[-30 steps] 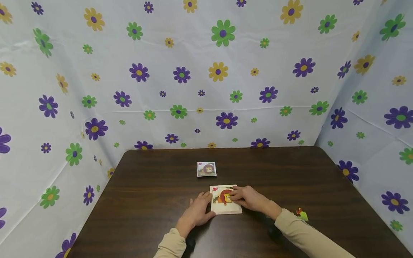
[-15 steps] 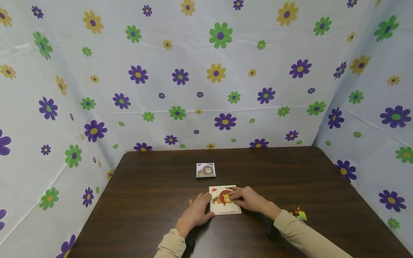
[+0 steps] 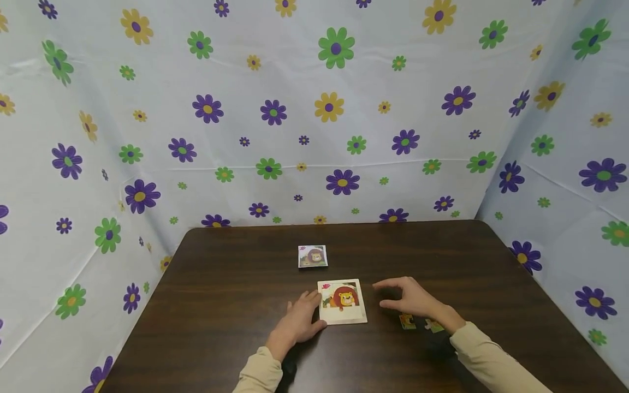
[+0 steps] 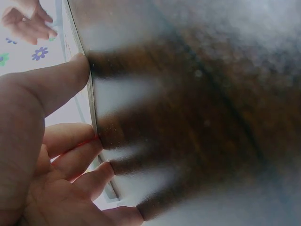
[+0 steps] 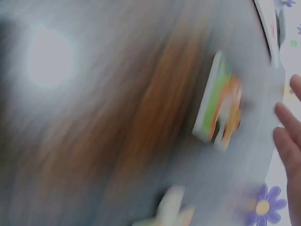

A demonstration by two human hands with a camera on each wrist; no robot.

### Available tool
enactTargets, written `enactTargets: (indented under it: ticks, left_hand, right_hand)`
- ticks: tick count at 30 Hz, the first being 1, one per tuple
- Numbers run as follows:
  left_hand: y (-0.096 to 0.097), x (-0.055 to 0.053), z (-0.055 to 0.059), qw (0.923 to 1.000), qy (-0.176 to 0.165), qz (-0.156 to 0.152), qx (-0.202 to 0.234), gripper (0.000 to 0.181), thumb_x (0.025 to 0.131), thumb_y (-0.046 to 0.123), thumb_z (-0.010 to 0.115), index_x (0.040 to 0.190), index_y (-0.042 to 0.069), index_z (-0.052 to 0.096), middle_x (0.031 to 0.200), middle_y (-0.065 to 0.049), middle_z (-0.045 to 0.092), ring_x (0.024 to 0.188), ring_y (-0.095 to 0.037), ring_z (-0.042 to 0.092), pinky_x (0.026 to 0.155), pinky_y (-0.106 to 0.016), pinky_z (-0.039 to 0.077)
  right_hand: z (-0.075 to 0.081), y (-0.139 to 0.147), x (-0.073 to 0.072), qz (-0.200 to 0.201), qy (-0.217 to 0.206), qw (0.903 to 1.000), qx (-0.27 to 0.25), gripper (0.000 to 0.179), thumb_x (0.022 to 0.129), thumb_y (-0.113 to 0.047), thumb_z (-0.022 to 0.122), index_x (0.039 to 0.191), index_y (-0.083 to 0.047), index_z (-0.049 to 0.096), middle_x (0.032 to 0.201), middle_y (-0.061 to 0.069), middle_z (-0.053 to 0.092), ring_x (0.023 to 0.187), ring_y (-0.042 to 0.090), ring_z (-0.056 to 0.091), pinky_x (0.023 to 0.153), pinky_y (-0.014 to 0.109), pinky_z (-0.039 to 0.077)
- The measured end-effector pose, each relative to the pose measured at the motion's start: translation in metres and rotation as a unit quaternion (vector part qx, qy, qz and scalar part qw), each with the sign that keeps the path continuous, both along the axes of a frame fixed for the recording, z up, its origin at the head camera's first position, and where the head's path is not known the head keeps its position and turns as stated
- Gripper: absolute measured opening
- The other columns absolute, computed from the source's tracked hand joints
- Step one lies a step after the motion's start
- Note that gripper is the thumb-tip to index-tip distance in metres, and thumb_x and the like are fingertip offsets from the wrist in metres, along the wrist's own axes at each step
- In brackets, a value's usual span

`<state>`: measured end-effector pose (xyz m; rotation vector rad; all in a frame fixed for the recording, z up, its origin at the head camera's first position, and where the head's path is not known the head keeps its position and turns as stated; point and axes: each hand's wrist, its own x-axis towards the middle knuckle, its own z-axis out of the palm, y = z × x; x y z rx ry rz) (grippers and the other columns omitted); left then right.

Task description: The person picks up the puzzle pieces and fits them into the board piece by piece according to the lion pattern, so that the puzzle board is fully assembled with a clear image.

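A square lion jigsaw puzzle (image 3: 342,315) lies in its pale tray in the middle of the table, its upper part filled with pieces and its lower strip bare. Along the tray's left side rests my left hand (image 3: 296,323); in the left wrist view its fingertips touch the tray's edge (image 4: 90,101). My right hand (image 3: 413,298) is off to the right of the tray, thumb and fingers spread with nothing between them. Below it on the table lie two loose puzzle pieces, one orange and green (image 3: 407,321), the other (image 3: 434,326) partly hidden by the wrist.
Behind the tray sits a small picture card (image 3: 312,256) of the same lion. The dark wooden table (image 3: 236,273) reaches back to a white flowered cloth (image 3: 290,180) that hangs behind and on both sides.
My right hand has lifted off the puzzle and moved right, over the loose pieces, with its fingers apart. The left hand stays at the tray's left edge.
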<state>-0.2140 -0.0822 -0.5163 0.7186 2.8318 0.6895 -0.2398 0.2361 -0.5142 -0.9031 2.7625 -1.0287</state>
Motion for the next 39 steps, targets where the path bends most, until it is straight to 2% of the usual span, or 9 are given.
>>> enactTargets:
  ticks: [4,8,12,19,28,35,39]
  left_hand:
    - [-0.001,-0.002,-0.001,1.0000,0.007,-0.002,-0.005,0.062,0.083,0.028,0.074,0.134,0.001,0.052,0.140,-0.017,0.049,0.131,-0.041,0.040,0.091,-0.073,0.031]
    - [-0.001,-0.003,-0.001,1.0000,0.005,-0.002,-0.008,0.062,0.083,0.029,0.073,0.134,0.001,0.052,0.140,-0.017,0.049,0.131,-0.041,0.040,0.092,-0.073,0.031]
    - [-0.001,-0.001,0.000,1.0000,0.001,-0.001,-0.006,0.062,0.083,0.028,0.074,0.134,0.001,0.052,0.140,-0.017,0.048,0.131,-0.041,0.040,0.092,-0.072,0.031]
    - [0.001,0.000,0.002,1.0000,-0.003,0.000,-0.004,0.063,0.083,0.028,0.074,0.135,0.000,0.051,0.140,-0.018,0.048,0.131,-0.042,0.039,0.093,-0.072,0.030]
    - [0.002,0.001,0.001,0.9999,-0.013,0.005,-0.006,0.063,0.084,0.028,0.074,0.135,0.001,0.051,0.141,-0.017,0.048,0.132,-0.042,0.039,0.093,-0.073,0.029]
    - [0.002,0.002,0.001,0.9999,-0.010,0.002,-0.007,0.062,0.084,0.028,0.073,0.135,0.000,0.051,0.141,-0.017,0.048,0.132,-0.042,0.039,0.093,-0.073,0.030]
    - [0.001,0.001,0.002,0.9999,-0.012,0.002,-0.008,0.062,0.084,0.028,0.073,0.135,0.001,0.051,0.141,-0.017,0.047,0.132,-0.042,0.038,0.094,-0.073,0.030]
  right_hand:
    - [0.006,0.018,0.007,0.017,-0.022,0.9986,0.045,0.051,0.081,-0.030,0.078,0.123,-0.006,0.063,0.119,0.007,0.064,0.106,0.028,0.060,0.088,0.049,0.048]
    - [0.013,0.030,0.012,0.026,-0.056,0.9941,0.090,0.062,0.073,-0.031,0.084,0.124,-0.007,0.060,0.110,0.004,0.059,0.094,0.024,0.054,0.079,0.040,0.048]
    - [0.013,0.034,0.012,0.019,-0.081,0.9892,0.121,0.060,0.068,-0.032,0.087,0.116,-0.010,0.058,0.100,0.000,0.053,0.087,0.018,0.049,0.072,0.035,0.045]
    - [0.017,0.029,0.012,0.044,-0.117,0.9879,0.092,0.044,0.072,-0.015,0.084,0.106,-0.010,0.056,0.083,-0.001,0.054,0.067,0.008,0.047,0.057,0.025,0.042]
    - [0.017,0.022,0.010,0.049,-0.133,0.9859,0.090,0.040,0.073,-0.002,0.081,0.104,-0.009,0.056,0.081,0.000,0.053,0.063,0.006,0.047,0.057,0.025,0.044]
    - [0.016,0.020,0.010,0.052,-0.113,0.9878,0.093,0.044,0.075,-0.002,0.080,0.111,-0.005,0.055,0.081,-0.002,0.053,0.064,0.006,0.047,0.059,0.024,0.043]
    - [0.015,0.019,0.010,0.046,-0.091,0.9891,0.106,0.040,0.074,-0.001,0.080,0.107,-0.007,0.058,0.081,-0.003,0.050,0.067,0.006,0.045,0.061,0.024,0.042]
